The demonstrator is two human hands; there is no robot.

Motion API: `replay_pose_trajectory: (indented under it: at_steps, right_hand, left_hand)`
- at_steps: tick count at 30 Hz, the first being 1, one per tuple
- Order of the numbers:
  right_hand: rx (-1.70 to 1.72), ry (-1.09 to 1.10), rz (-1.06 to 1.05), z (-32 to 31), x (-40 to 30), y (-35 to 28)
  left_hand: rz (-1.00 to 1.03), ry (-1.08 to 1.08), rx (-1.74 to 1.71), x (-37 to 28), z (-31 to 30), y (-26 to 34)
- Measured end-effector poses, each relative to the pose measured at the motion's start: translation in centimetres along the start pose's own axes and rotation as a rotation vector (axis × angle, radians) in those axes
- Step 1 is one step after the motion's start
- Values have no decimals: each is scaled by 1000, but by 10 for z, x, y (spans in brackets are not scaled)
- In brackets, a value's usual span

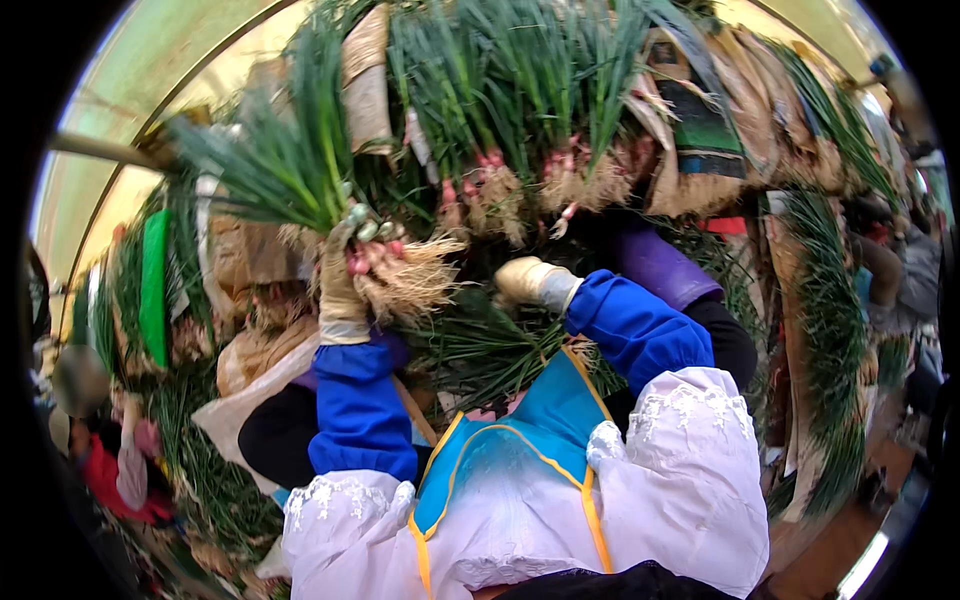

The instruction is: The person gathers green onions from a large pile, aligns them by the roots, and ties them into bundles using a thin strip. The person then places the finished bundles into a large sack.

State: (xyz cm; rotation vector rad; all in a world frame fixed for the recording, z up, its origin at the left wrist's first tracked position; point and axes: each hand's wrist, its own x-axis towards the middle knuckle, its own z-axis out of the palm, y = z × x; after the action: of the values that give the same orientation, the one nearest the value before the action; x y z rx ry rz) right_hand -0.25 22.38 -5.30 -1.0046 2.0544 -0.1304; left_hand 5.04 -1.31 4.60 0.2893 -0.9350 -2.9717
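My left hand [341, 277], in a cream work glove, grips a bunch of spring onions [311, 191]. Their green leaves fan up and to the left, while pinkish bulbs and pale stringy roots stick out to the right of the glove. My right hand [531, 280], also gloved and slightly blurred, is held apart from that bunch, over loose green leaves [487, 349] in front of my apron [517, 431]. Its fingers point left and are partly hidden, so whether it holds anything is unclear. Beyond both hands, more spring onions [517, 97] are piled with their roots towards me.
Sacking pieces [367, 82] and a dark printed sack [701, 120] drape over the pile. Onion leaves [829, 337] line the right side; more leaves [217, 450] lie at left. A person in red [124, 472] is at left; another person [911, 270] is at far right.
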Motion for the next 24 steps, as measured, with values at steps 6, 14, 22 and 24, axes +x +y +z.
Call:
replay_pose_trajectory:
  at_steps: [6,14,22,24]
  right_hand:
    - [179,810,544,-118,27,59]
    - [865,881,157,-112,-9,1]
    - [1465,560,181,-69,8,3]
    - [1479,425,82,-68,24,-1]
  left_hand:
    - [-139,2,-98,55,-34,-58]
    - [-232,140,273,31,2,-36]
    - [-316,160,451,23,-18,-72]
    - [-310,121,523,11,-10,-74]
